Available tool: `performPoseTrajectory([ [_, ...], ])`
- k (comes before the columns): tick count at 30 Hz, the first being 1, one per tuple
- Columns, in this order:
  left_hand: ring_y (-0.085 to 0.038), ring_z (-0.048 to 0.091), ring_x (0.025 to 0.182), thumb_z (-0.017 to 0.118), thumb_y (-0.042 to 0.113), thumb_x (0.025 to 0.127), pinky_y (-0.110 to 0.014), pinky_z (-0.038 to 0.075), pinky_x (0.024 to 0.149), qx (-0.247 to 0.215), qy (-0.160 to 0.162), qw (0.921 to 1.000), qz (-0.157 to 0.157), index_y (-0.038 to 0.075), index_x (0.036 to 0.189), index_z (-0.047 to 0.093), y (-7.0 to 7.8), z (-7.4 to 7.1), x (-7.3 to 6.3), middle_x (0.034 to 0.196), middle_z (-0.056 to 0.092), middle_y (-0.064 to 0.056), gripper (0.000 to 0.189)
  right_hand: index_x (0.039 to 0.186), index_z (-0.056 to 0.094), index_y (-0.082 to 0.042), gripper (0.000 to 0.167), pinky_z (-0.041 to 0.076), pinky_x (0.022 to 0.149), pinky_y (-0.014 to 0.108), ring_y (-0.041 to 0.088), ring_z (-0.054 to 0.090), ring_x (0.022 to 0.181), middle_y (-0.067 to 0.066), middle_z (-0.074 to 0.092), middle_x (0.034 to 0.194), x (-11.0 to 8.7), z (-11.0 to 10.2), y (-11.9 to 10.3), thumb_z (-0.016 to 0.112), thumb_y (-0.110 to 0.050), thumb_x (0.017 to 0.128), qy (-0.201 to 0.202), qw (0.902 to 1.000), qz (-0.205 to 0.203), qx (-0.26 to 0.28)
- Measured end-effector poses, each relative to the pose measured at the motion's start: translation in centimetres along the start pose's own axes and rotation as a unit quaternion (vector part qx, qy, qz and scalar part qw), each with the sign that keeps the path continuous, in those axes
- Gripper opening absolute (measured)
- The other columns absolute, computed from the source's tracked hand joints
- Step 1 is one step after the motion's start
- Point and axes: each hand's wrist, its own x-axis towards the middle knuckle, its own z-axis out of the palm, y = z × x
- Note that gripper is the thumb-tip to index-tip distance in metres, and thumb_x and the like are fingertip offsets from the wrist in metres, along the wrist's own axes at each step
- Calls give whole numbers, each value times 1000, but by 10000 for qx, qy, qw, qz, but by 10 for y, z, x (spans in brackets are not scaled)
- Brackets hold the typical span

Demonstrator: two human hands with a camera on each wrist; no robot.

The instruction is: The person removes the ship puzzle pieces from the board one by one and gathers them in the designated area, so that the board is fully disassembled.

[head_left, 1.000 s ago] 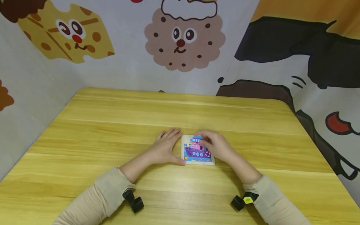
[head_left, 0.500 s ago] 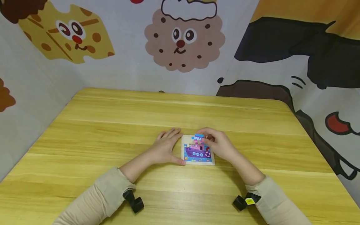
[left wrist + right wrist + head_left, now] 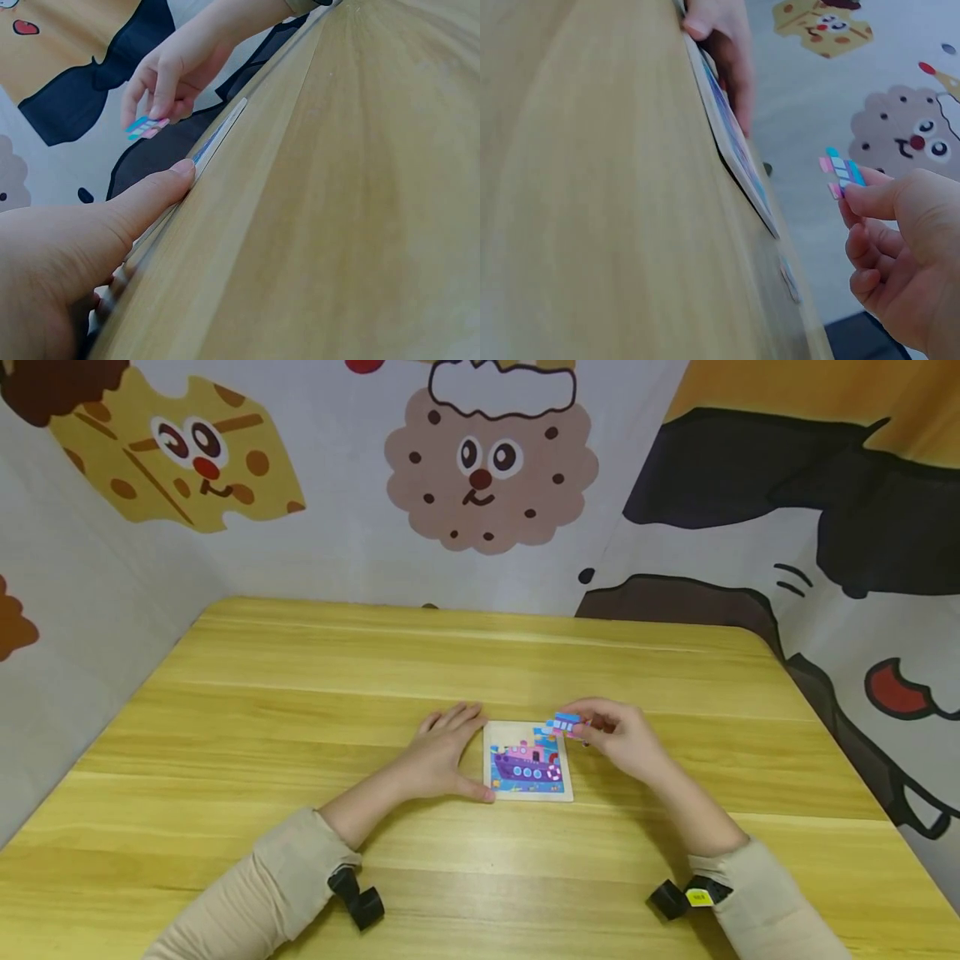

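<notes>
A small square jigsaw puzzle board (image 3: 525, 797) with a purple ship picture lies flat on the table; its upper left shows bare wood. My left hand (image 3: 435, 762) rests along its left side, fingers spread, with the thumb touching the lower left corner. Above the board's upper right corner, my right hand (image 3: 626, 745) pinches a blue and pink puzzle piece (image 3: 564, 724) between thumb and fingers. The right wrist view shows this piece (image 3: 843, 172) held up off the table. A second puzzle piece (image 3: 790, 280) lies on the tabletop beyond the board's edge, mostly hidden by my hand in the head view.
The wooden table (image 3: 337, 660) reaches out around the board on every side. Behind it hangs a cloth printed with cartoon food (image 3: 491, 468). Black wrist cameras (image 3: 357, 897) sit at both cuffs.
My right hand has lifted the blue and pink puzzle piece from the ship's upper part and carried it right, uncovering blue picture and bare wood. My left hand has stayed in place.
</notes>
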Motion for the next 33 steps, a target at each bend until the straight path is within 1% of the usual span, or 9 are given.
performPoseTrajectory([
  [5,-26,6,144,71,73,63,-52,3,112,-4,28,10000,1,8,151,29,0,1,0,158,16,-9,117,110,71,-3,23,33,46,23,14,42,54,13,66,81,-3,-17,4,66,2,88,-26,9997,160,180],
  [11,-26,6,144,72,72,63,-52,3,112,-44,52,10000,-3,9,151,30,0,1,0,158,16,-9,116,108,71,0,22,33,47,23,11,38,55,4,65,82,-2,-32,14,68,3,86,-40,9995,298,87],
  [15,-26,7,144,73,71,63,-52,2,112,-39,51,10000,2,9,151,29,1,0,0,158,16,-9,116,108,71,1,23,35,49,24,12,41,59,3,66,83,-2,-41,23,67,5,86,-99,9993,337,-95],
  [17,-26,6,144,73,71,63,-52,2,112,-49,43,10000,-3,9,151,29,1,0,0,158,16,-9,116,108,70,2,22,37,51,24,14,42,61,5,65,84,-3,-44,22,66,4,86,-153,9990,378,-171],
  [22,-25,6,144,73,71,63,-52,2,112,-46,23,10000,-26,9,151,29,1,0,0,158,16,-8,116,109,70,2,21,39,55,25,15,45,65,12,65,87,-5,-53,29,65,2,88,-301,9981,474,-271],
  [24,-25,6,144,72,72,63,-52,2,112,-33,19,10000,-33,9,151,29,1,0,0,158,15,-8,117,109,70,2,22,40,56,25,15,46,67,13,66,88,-5,-56,38,66,1,88,-338,9979,497,-248],
  [28,-25,5,144,72,72,63,-52,2,112,-43,22,10000,-21,9,151,29,0,0,0,158,16,-8,117,109,70,0,22,42,57,25,14,49,69,12,67,89,-5,-60,47,68,-5,88,-368,9974,581,-211],
  [33,-25,5,145,71,73,63,-52,2,112,-29,3,10000,-12,9,151,29,1,0,-1,158,15,-8,117,110,70,0,22,45,59,25,14,51,72,10,67,92,-6,-61,54,68,-6,89,-443,9958,776,-202],
])
